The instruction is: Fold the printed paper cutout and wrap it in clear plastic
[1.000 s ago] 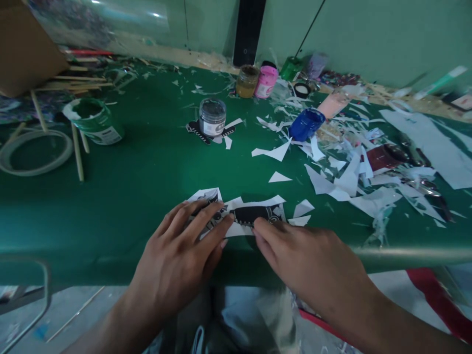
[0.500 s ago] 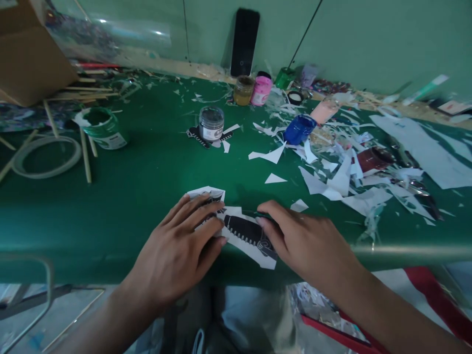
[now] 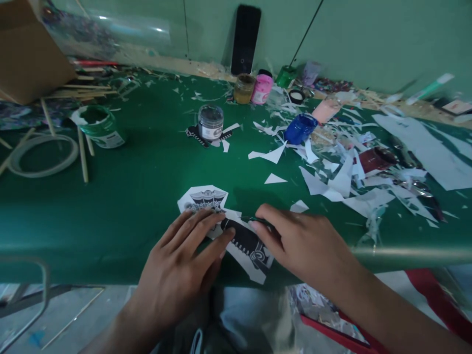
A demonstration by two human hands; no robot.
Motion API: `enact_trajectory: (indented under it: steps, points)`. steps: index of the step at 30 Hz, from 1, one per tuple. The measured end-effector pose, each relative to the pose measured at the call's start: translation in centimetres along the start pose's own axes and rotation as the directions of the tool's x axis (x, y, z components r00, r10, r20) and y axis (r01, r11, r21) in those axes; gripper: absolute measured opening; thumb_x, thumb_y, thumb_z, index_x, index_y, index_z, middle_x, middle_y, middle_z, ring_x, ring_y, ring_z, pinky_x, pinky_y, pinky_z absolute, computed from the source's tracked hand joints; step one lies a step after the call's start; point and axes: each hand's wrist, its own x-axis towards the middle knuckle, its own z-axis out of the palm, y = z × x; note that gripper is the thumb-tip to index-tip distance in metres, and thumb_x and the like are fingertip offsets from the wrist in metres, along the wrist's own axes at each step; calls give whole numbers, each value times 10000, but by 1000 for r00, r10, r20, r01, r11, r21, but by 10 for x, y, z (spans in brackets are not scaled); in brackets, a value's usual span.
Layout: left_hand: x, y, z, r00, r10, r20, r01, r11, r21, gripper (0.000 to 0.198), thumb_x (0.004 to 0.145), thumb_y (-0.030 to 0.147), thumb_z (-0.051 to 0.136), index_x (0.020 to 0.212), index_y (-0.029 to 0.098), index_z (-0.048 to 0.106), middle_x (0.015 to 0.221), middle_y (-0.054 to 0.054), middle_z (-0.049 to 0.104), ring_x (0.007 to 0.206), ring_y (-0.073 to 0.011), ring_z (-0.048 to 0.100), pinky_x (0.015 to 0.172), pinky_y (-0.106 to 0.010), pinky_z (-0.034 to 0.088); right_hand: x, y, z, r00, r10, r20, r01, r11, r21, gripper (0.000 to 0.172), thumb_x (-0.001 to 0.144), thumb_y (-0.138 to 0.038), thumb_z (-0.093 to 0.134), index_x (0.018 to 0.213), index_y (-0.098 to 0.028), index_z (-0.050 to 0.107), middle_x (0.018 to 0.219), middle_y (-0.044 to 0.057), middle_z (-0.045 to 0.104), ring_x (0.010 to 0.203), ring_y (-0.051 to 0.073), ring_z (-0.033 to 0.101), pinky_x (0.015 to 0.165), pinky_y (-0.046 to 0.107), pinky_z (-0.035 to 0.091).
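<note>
A black-and-white printed paper cutout (image 3: 246, 244) lies at the near edge of the green table (image 3: 140, 187), tilted so its right end hangs over the edge. A second printed piece (image 3: 204, 197) lies just behind it. My left hand (image 3: 184, 258) rests flat, fingers spread, on the left part of the paper. My right hand (image 3: 300, 241) presses its fingertips on the cutout's right side, fingers stretched out.
Paint jars stand further back: grey (image 3: 210, 122), blue (image 3: 299, 128), pink (image 3: 261, 87), amber (image 3: 244, 88) and a green tub (image 3: 98, 126). White paper scraps (image 3: 332, 182) litter the right side. A tape ring (image 3: 42, 155), wooden sticks (image 3: 81, 155) and a cardboard box (image 3: 27, 49) sit left. A phone (image 3: 245, 38) leans on the wall.
The cutout has turned clockwise and slid toward the table edge under both hands. My left hand drew back, uncovering the second printed piece.
</note>
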Motion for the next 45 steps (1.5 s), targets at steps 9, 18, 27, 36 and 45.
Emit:
enact_trajectory:
  steps: [9,18,27,36,45]
  points:
    - [-1,-4,0,999,12,39,-10,999,-45,383,850,104,491,1190,232,610,1364,-70,543,1300,-273,462,1047,-548,433,3,8,12,990,-136,-36,132,987,-91,259,979,-335,368,867,-197,557,559,-38,522,417,97,440,404,240,186]
    - [0,-3,1,1000,-1,15,2,999,-54,357,870,128,485,1181,238,622,1359,-51,550,1283,-268,482,1040,-535,441,6,5,3,996,-87,-21,85,994,-62,313,991,-347,313,815,-192,520,543,-46,497,365,80,392,373,218,182]
    - [0,-2,5,1000,-1,-24,1,999,-32,363,889,150,497,1240,184,584,1347,-39,560,1270,-241,497,1056,-496,441,5,-14,3,995,-86,-54,72,972,-223,268,966,-302,382,746,-210,503,487,-51,470,349,94,418,395,234,173]
    - [-1,-1,4,1000,-17,-19,16,999,-45,367,898,165,493,1253,208,575,1369,-17,538,1282,-227,485,1076,-483,424,10,-8,5,991,-120,-51,109,978,-180,264,957,-303,410,719,-221,490,487,-58,461,369,99,432,396,235,178]
    - [-2,-1,4,1000,-23,-15,22,998,-61,366,902,165,485,1256,201,573,1368,-15,540,1287,-228,478,1089,-483,410,11,-3,7,982,-179,-60,166,971,-174,283,960,-291,401,692,-229,470,480,-63,435,381,107,436,405,252,169]
